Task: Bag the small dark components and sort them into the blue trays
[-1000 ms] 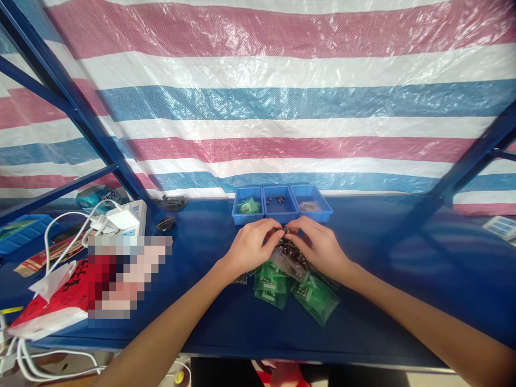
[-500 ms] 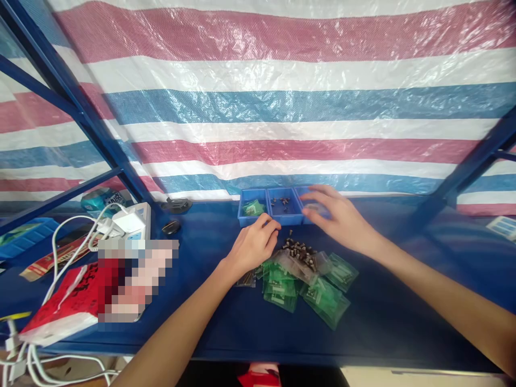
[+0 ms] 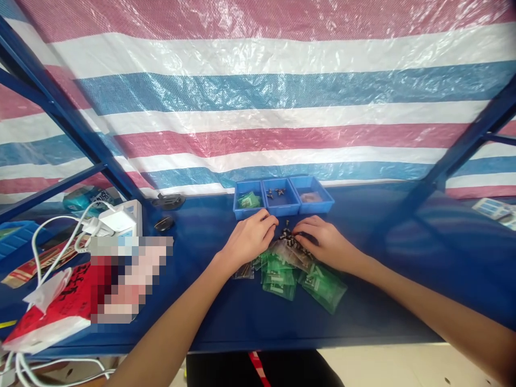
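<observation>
My left hand (image 3: 250, 236) is closed, fingers curled and thumb against them, just in front of the blue trays; whatever it may hold is hidden. My right hand (image 3: 324, 243) reaches into a heap of small dark metal pieces, perhaps screws (image 3: 288, 236), with thumb and fingertips drawn together among them. What lies between those tips is too small to make out. Clear packets with brownish contents (image 3: 293, 255) and green packets (image 3: 278, 277) lie in front of the heap. Another green packet (image 3: 322, 287) is below my right hand. A small bag of long thin pieces (image 3: 244, 271) lies by my left wrist.
Three joined blue trays stand behind: the left tray (image 3: 241, 214) has green packets, the middle tray (image 3: 284, 208) a few metal pieces, the right tray (image 3: 318, 207) clear packets. A power strip (image 3: 138, 220), white cables, a red package (image 3: 60, 306) and a black mouse-like object (image 3: 164, 223) lie left.
My right hand has moved from over the right tray down and left to the metal pieces, uncovering the tray. My left hand stays closed in nearly the same place. The view has shifted slightly.
</observation>
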Motion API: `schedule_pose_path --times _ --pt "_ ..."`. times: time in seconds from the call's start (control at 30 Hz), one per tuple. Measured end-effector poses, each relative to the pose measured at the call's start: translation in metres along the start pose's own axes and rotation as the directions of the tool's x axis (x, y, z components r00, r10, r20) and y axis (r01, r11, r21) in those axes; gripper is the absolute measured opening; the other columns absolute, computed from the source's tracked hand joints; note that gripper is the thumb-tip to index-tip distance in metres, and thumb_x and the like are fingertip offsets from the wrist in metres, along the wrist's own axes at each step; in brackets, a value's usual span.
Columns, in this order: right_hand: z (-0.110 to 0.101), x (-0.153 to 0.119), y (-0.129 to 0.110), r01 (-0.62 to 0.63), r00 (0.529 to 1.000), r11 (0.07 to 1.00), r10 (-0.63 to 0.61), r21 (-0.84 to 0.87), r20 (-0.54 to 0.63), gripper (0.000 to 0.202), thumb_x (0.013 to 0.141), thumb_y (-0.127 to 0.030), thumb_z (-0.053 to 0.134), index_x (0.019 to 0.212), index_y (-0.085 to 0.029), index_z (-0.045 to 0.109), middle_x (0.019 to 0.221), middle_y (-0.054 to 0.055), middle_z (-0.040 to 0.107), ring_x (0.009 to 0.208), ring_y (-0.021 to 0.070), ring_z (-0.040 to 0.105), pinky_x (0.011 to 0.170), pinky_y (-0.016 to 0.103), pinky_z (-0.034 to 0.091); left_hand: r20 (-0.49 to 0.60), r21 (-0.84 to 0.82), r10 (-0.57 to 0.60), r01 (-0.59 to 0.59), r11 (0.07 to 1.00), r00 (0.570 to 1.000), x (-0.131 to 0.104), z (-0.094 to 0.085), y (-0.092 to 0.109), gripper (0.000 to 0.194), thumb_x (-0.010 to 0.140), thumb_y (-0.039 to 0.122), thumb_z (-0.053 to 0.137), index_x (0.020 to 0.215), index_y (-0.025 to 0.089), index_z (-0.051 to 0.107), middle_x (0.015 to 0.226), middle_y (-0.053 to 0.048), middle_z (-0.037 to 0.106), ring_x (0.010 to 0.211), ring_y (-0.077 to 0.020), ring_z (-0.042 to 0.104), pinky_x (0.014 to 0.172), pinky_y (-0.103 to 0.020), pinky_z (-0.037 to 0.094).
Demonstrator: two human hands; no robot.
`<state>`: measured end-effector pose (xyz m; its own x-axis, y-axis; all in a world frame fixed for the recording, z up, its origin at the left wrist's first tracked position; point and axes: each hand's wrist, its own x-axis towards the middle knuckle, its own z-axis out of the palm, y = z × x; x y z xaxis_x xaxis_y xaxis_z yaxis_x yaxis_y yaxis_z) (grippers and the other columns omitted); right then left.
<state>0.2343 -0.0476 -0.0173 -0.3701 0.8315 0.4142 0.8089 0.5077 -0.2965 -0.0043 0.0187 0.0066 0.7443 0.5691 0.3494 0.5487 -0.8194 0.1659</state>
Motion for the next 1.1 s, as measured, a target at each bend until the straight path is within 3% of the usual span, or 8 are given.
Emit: schedule_pose_path --times 0.27,0.53,0.63,0.83,1.1 --pt "-0.005 0.002 0.001 0.062 0.998 0.998 -0.063 0.016 0.032 0.022 0.101 -0.025 0.051 0.111 -0.021 0.071 0.114 0.009 0.074 0.111 0.0283 0.064 0.093 0.046 0.056 -0.001 0.037 0.0 0.0 0.999 1.0 0.001 -0.005 0.0 0.025 0.106 0.027 0.037 0.122 0.02 0.055 0.114 -0.005 0.062 0.088 -0.0178 0.064 0.063 -0.029 0.047" --pt "-0.008 -0.001 -0.002 0.055 0.995 0.997 -0.058 0.047 0.077 0.023 0.103 -0.023 0.049 0.114 -0.019 0.069 0.112 0.008 0.075 0.108 0.0268 0.064 0.092 0.044 0.056 0.043 0.053 0.052 -0.054 0.997 0.998 0.001 0.004 0.003 0.027 0.105 0.027 0.04 0.118 0.02 0.063 0.106 -0.006 0.063 0.09 -0.0201 0.063 0.073 -0.032 0.049" --pt "-0.008 -0.003 -0.002 0.061 0.994 0.997 -0.064 0.038 0.087 0.024 0.104 -0.024 0.047 0.115 -0.02 0.067 0.112 0.008 0.074 0.108 0.0272 0.064 0.092 0.045 0.055 0.029 -0.02 0.048 -0.048 0.999 0.998 0.001 0.006 0.004 0.029 0.105 0.025 0.042 0.118 0.019 0.066 0.108 -0.007 0.065 0.094 -0.0213 0.064 0.079 -0.034 0.051" --pt "-0.005 -0.007 -0.001 0.004 0.996 1.0 -0.003 -0.016 0.084 0.024 0.104 -0.024 0.044 0.112 -0.021 0.067 0.107 0.009 0.073 0.1 0.0279 0.065 0.085 0.047 0.054 0.014 -0.345 -0.054 0.055 0.937 0.998 0.001 0.008 0.008 0.029 0.103 0.028 0.048 0.115 0.021 0.073 0.11 -0.003 0.072 0.097 -0.0173 0.067 0.081 -0.028 0.054" --pt "-0.002 0.0 -0.004 0.019 0.995 0.999 -0.022 0.028 0.101 0.026 0.106 -0.025 0.04 0.109 -0.02 0.066 0.105 0.011 0.069 0.097 0.0263 0.063 0.08 0.042 0.055 0.06 -0.266 -0.042 0.057 0.962 0.997 0.002 0.013 0.004 0.023 0.101 0.028 0.055 0.108 0.026 0.077 0.105 -0.001 0.074 0.098 -0.0208 0.063 0.084 -0.033 0.051"
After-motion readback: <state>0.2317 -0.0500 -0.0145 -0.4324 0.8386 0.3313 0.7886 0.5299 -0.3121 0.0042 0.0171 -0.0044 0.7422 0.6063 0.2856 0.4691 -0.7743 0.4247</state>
